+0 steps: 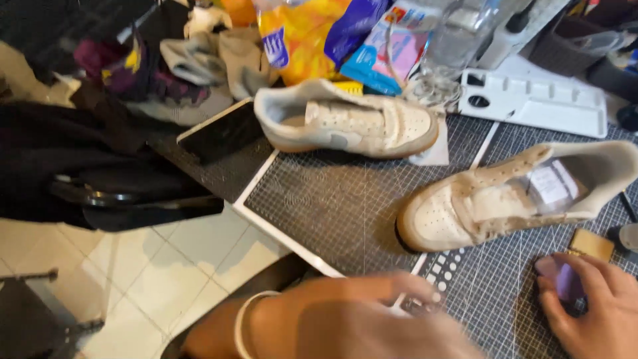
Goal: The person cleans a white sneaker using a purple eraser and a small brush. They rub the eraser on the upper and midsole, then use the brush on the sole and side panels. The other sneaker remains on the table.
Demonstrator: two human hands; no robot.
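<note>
The left hand (359,319) is seen low in the head view, blurred, laid palm down over the near edge of the dark gridded cutting mat (332,199) that covers the surface; a pale bangle (247,316) is worn at its wrist, and whether anything is gripped under it cannot be told. The right hand (595,309) is held at the lower right corner, its fingers curled around a small lilac object (561,279) that is pressed against the mat. Just beyond that hand a small tan block (591,244) is lying on the mat. A worn cream sneaker (512,196) is set between the two hands and farther back, toe toward the left, with clear plastic and a white slip tucked inside its opening. A second cream sneaker (349,119) is placed well apart from it at the mat's far edge, lying with its toe to the right. A black phone (222,129) is propped beside its heel. A white plastic tray (531,100) is seen to the right of the far sneaker, and colourful snack bags (319,33) are piled behind. Dark clothing (60,153) is heaped at the left above a pale tiled floor (173,266).
</note>
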